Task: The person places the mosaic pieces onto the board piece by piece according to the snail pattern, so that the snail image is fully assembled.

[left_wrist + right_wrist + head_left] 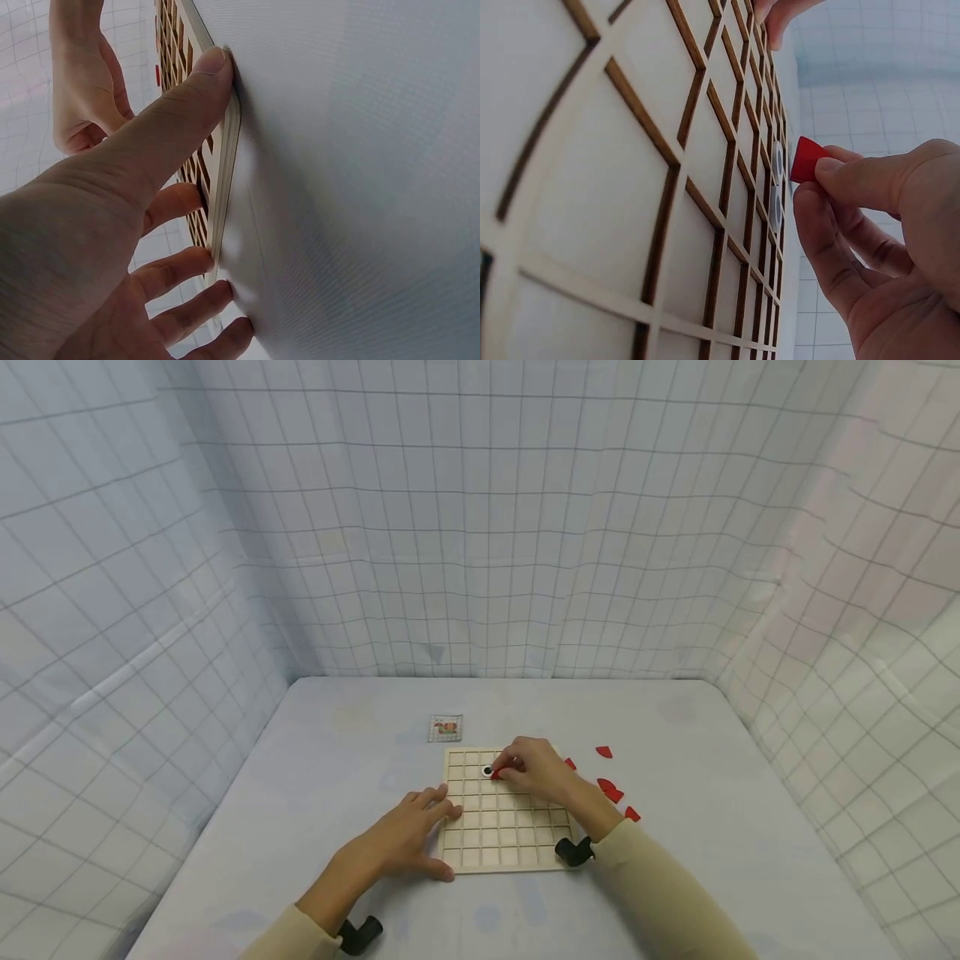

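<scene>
A wooden grid board (pixel 490 840) lies on the table in the head view. My right hand (pixel 538 768) is over its back rows, where finger and thumb pinch a small red piece (pixel 806 160) with a curved edge. Close to that piece, a white piece with a dark round centre (pixel 487 771) sits in a cell; in the right wrist view two such pale pieces show side by side. At the board's left edge rests my left hand (pixel 411 827), fingers spread loosely. The left wrist view shows its thumb (pixel 214 64) against the board's near edge.
Right of the board, several red pieces lie loose on the table, among them a fan-shaped one (pixel 604 752) and another (pixel 632 814) beside my right forearm. A small picture card (pixel 446 728) with a red figure lies behind the board. Gridded white curtains (pixel 465 527) enclose the table.
</scene>
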Demonstrator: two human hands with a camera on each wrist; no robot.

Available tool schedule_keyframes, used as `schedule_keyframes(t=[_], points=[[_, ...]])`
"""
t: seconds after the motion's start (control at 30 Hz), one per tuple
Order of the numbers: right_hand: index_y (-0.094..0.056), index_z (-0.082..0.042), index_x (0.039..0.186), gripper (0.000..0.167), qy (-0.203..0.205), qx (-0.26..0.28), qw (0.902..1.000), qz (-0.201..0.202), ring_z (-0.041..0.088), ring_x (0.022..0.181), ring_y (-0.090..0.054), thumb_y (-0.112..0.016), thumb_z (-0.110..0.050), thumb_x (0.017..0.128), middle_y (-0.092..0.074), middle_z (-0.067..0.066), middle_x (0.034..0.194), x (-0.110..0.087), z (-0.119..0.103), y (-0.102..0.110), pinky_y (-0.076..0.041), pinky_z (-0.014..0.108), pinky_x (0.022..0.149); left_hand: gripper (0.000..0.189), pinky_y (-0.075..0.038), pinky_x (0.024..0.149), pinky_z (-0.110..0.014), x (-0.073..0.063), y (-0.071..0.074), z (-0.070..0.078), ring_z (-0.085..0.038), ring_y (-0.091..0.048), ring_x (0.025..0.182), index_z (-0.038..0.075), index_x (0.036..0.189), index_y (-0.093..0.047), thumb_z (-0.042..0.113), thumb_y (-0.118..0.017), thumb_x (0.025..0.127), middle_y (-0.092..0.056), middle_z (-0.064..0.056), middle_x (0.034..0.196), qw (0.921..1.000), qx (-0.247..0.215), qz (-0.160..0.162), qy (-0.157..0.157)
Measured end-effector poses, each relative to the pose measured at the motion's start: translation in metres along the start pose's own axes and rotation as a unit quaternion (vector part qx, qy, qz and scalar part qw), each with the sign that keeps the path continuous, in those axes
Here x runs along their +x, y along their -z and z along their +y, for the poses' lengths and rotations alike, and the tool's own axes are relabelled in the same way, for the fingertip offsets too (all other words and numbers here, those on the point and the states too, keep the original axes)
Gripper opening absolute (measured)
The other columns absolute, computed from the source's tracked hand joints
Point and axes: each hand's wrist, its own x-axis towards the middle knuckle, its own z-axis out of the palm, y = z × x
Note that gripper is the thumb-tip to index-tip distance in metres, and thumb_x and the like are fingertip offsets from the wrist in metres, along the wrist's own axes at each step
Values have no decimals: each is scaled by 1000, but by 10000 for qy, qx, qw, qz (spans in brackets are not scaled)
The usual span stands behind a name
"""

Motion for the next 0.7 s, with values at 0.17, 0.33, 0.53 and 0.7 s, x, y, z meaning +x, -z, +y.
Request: schedule_keyframes(t=[0.17,0.33,0.53,0.7], points=[[-90,-11,120,16,124,72,9999,-73,10,98,-70,-80,-4,109,-84,4,113,4,-2,-5,-60,25,89,92,-47,133,-71,-1,0,-1,-55,-49,163,15,157,-68,47,-108,80,-42,-26,186,10000,-44,24,-5],[-87,-11,117,11,-109,271,9992,-258,6,97,-74,-81,-6,109,-86,1,111,6,-3,-9,-64,24,92,92,-48,132,-71,-1,-1,-2,-55,-49,162,14,156,-68,47,-108,80,-42,-27,185,9999,-70,28,-68],[-87,-12,113,7,-199,277,9990,-301,7,93,-72,-83,-9,109,-87,1,107,6,-6,-11,-64,26,89,94,-48,132,-71,-2,-1,-3,-55,-48,163,14,158,-67,48,-108,80,-42,-26,186,9999,-81,29,-91],[-89,-12,112,7,-112,126,9995,-281,6,93,-71,-83,-10,109,-86,2,108,8,-6,-14,-62,24,87,94,-48,132,-71,-3,0,-2,-55,-48,164,14,159,-67,48,-108,81,-42,-26,186,9999,-98,34,-72]])
